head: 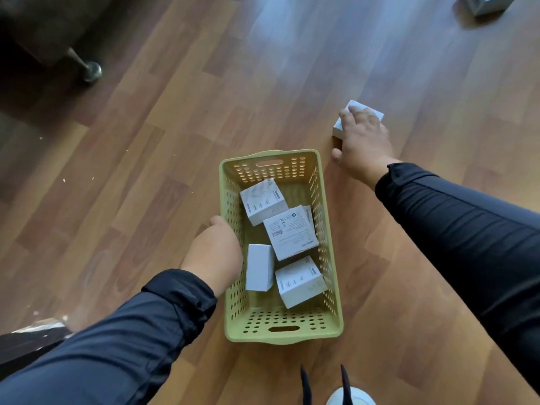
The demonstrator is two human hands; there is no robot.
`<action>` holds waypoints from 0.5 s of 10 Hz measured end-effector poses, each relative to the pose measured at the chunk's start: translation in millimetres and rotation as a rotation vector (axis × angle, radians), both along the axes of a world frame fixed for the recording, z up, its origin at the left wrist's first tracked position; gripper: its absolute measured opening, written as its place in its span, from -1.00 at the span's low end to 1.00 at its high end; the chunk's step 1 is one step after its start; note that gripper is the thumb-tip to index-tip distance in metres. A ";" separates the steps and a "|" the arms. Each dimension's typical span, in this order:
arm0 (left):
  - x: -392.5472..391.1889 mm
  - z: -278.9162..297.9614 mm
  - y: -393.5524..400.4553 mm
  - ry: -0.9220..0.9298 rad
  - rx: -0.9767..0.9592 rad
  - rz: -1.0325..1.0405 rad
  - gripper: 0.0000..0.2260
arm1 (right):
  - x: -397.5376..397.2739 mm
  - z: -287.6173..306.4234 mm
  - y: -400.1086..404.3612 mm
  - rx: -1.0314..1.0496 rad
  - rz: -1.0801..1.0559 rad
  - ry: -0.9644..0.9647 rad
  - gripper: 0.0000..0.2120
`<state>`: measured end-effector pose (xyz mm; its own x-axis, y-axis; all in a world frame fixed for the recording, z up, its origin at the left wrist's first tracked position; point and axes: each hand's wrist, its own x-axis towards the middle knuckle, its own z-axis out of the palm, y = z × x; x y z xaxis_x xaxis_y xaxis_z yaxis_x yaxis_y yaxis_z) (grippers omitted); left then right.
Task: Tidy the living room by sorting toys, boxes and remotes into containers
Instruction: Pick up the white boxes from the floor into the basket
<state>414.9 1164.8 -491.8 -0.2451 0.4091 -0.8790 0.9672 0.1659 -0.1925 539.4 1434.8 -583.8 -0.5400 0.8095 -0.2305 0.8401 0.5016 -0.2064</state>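
A white box (358, 112) on the floor (146, 141), just right of and beyond the green basket (333, 287), is being grasped by the right hand (363, 141). The basket's left wall is gripped by the left hand (214, 254). 4 boxes (290, 232) lie inside; the near end is best used.

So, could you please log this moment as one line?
left hand: on basket wall | right hand: on floor box | basket: four boxes visible

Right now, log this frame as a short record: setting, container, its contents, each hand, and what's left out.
setting: wooden floor
container: green perforated basket
contents: four white boxes, possibly a fifth edge behind
left hand: gripping the basket's left wall
right hand: on a white box on the floor
left out: another box, far right
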 end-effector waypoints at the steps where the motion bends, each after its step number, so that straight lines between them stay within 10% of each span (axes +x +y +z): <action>1: -0.8 -11.2 -1.1 0.006 0.087 0.161 -0.87 | 0.3 -10.2 3.8 -0.084 -0.011 -0.095 -0.14; 5: -8.7 -23.7 -1.5 0.001 0.672 0.772 -0.87 | 1.4 -15.1 -26.7 0.134 0.154 -0.164 -0.30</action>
<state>406.2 1163.3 -515.5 -0.6510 0.5473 -0.5260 0.5506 0.8174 0.1693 540.8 1408.1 -598.9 -0.6237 0.7495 -0.2219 0.7682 0.6402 0.0032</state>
